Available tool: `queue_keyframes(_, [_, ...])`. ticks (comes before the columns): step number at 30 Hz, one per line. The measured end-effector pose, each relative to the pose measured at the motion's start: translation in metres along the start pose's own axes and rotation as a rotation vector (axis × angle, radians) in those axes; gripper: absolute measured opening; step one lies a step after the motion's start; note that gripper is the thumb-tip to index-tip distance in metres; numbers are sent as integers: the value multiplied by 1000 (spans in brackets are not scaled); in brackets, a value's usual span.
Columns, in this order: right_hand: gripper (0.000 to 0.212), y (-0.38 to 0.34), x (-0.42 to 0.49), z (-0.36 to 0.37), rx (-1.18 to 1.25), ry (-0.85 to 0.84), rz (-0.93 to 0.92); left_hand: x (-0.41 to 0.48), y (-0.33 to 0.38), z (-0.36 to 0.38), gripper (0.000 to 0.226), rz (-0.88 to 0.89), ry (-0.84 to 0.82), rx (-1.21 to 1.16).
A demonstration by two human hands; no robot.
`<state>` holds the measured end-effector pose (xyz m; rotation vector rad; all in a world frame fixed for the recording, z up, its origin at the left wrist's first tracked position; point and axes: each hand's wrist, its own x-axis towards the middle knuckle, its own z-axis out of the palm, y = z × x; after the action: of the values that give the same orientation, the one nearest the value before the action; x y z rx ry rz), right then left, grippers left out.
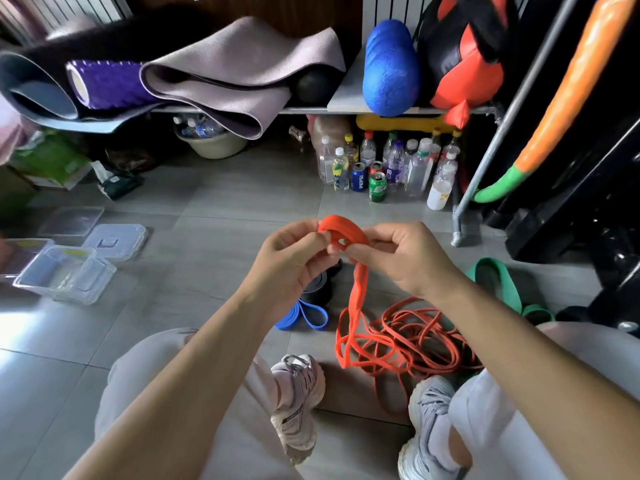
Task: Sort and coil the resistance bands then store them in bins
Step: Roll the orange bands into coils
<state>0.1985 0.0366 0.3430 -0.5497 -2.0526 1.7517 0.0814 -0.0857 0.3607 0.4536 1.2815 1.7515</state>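
Observation:
Both hands hold an orange resistance band (343,230) at chest height, its upper part wound into a small coil. My left hand (294,258) pinches the coil's left side and my right hand (398,254) grips its right side. The loose tail hangs down to a tangled orange pile (408,337) on the floor. A blue band (304,317) lies below my left hand, beside a dark band roll (318,289). A green band (498,282) lies at the right, partly behind my right forearm. Clear plastic bins (65,271) stand at the left.
Bin lids (116,237) lie beside the bins. Bottles and cans (388,168) stand under a shelf with rolled mats (225,74) and a blue foam roller (389,67). A metal rack leg (457,233) and black equipment (571,202) are at the right. My shoes (298,403) are below.

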Motion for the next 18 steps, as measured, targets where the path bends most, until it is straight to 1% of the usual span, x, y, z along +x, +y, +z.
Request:
queue_keyframes(1, [13, 0, -1, -1, -98, 18, -18, 1, -1, -1, 19, 12, 22, 141])
queue_keyframes(3, [7, 2, -2, -4, -370, 9, -62, 3, -6, -4, 21, 93, 91, 617])
queue_keyframes(4, [12, 4, -2, -6, -496, -15, -87, 3, -9, -5, 22, 134, 108, 841])
queue_keyframes(6, [19, 8, -1, -8, -664, -74, -120, 1, -15, -5, 29, 186, 69, 1143])
queue_keyframes(7, [21, 9, -1, -8, -719, -101, -124, 1, -18, -6, 37, 214, 53, 1237])
queue_keyframes(8, [22, 8, -2, -8, -761, -127, -119, 2, -19, -8, 49, 242, 51, 1283])
queue_keyframes(9, [24, 9, -2, -9, -791, -149, -112, 3, -18, -9, 55, 265, 48, 1291])
queue_keyframes(10, [24, 9, -3, -10, -822, -164, -111, 4, -16, -10, 55, 288, 33, 1296])
queue_keyframes(12, [24, 10, -5, -9, -878, -193, -125, 6, -15, -10, 43, 306, -49, 1382])
queue_keyframes(14, [24, 11, -6, -7, -921, -245, -140, 6, -19, -7, 30, 283, -111, 1509])
queue_keyframes(16, [22, 12, -7, -6, -955, -277, -151, 5, -22, -5, 26, 232, -129, 1571])
queue_keyframes(18, [18, 12, -7, -6, -906, -271, -150, 6, -21, -6, 24, 213, -105, 1548])
